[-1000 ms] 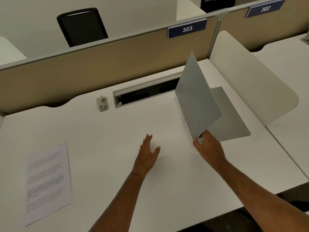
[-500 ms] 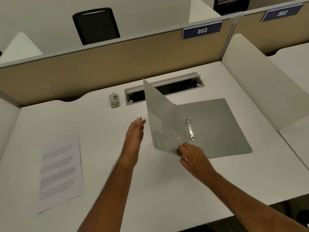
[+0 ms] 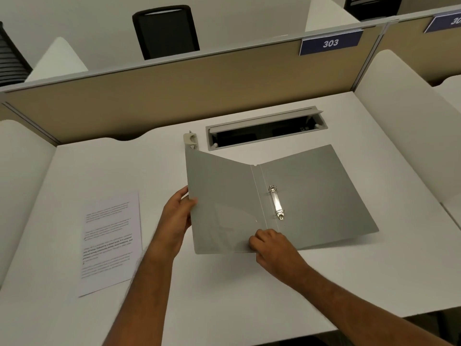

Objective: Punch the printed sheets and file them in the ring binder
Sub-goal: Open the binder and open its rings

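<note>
A grey ring binder (image 3: 319, 193) lies open on the white desk (image 3: 224, 290), its metal ring mechanism (image 3: 276, 202) showing beside the spine. The front cover (image 3: 219, 203) is swung out to the left and still raised off the desk. My left hand (image 3: 177, 217) holds that cover's outer left edge, thumb on top. My right hand (image 3: 270, 247) pinches the binder's near edge at the spine. The printed sheets (image 3: 111, 242) lie in a stack at the left. A small beige hole punch (image 3: 190, 140) stands at the back, just behind the cover's far corner.
A grey cable tray (image 3: 264, 128) with its lid raised is set into the desk behind the binder. White side dividers (image 3: 404, 116) flank the desk, and a tan partition (image 3: 174, 96) closes the back. A black chair stands beyond it.
The front cover swung from upright over to the left, laying the binder open. My left hand rose from the desk and took the cover's left edge. My right hand slid to the spine's near edge.
</note>
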Motion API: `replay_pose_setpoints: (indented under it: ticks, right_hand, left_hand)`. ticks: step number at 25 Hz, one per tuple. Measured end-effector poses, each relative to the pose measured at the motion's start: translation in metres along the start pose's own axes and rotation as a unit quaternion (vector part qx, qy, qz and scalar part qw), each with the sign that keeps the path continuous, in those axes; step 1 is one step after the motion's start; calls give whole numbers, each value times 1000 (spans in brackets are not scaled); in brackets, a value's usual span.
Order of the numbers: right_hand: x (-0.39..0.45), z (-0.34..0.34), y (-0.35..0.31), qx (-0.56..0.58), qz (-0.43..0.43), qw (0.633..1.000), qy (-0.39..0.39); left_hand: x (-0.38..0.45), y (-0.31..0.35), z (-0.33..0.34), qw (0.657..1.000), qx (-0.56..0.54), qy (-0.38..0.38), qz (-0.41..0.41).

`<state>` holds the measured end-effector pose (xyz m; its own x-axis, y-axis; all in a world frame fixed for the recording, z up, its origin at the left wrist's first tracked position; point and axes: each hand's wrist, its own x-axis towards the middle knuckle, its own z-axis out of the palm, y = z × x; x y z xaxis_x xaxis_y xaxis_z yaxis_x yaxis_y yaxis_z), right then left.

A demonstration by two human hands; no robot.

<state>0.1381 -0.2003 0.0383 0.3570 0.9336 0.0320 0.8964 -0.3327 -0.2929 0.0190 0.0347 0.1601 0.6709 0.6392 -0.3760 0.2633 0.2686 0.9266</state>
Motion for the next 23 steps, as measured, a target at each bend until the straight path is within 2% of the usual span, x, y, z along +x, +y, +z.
replay_pose_setpoints:
  ticks: [6, 8, 13, 18, 20, 22, 23]
  right_hand:
    - [7, 7, -18, 16, -52, 998, -21]
    - [9, 2, -18, 45, -46, 998, -25]
    - [22, -5, 9, 168, 68, 983, 8]
    - [33, -8, 54, 295, 214, 931, -10]
    - [36, -12, 62, 315, 219, 923, -37]
    - [37, -15, 64, 325, 207, 921, -54]
    - [38, -15, 64, 330, 203, 920, -64]
  left_hand:
    - [-5, -18, -40, 998, 22, 59, -7]
    - [-7, -22, -50, 997, 21, 75, -9]
    - [-7, -26, -70, 995, 56, 86, 2]
    - [1, -39, -78, 978, 168, 124, 3]
    - [2, -47, -77, 935, 312, 164, 29]
    - [3, -58, -72, 855, 471, 193, 96]
    - [3, -62, -68, 830, 507, 193, 133]
